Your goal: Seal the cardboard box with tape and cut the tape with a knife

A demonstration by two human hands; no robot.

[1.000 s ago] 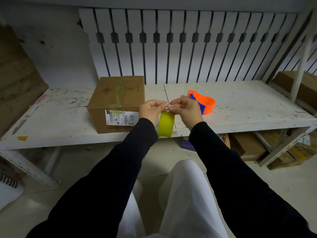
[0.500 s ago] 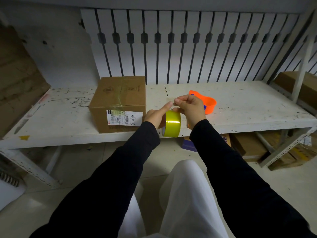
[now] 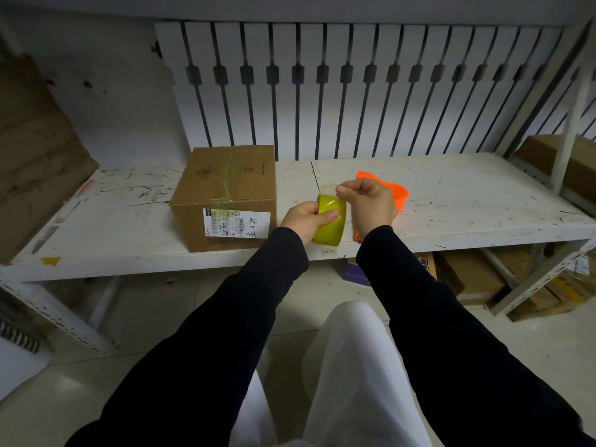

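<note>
A closed brown cardboard box with a white shipping label stands on the white shelf, left of centre; a strip of clear tape runs over its top seam. My left hand grips a yellow-green tape roll just right of the box, above the shelf's front edge. My right hand pinches the loose tape end at the roll's top. An orange tool lies on the shelf behind my right hand, mostly hidden. I cannot make out a knife.
The slatted white panel backs the shelf. Cardboard boxes sit on the floor under the shelf at right, and another box rests on a side rack. Flattened cardboard leans at the left.
The roll has turned from hanging below my fingers to being gripped by my left hand. My right hand has shifted right, pinching the tape end.
</note>
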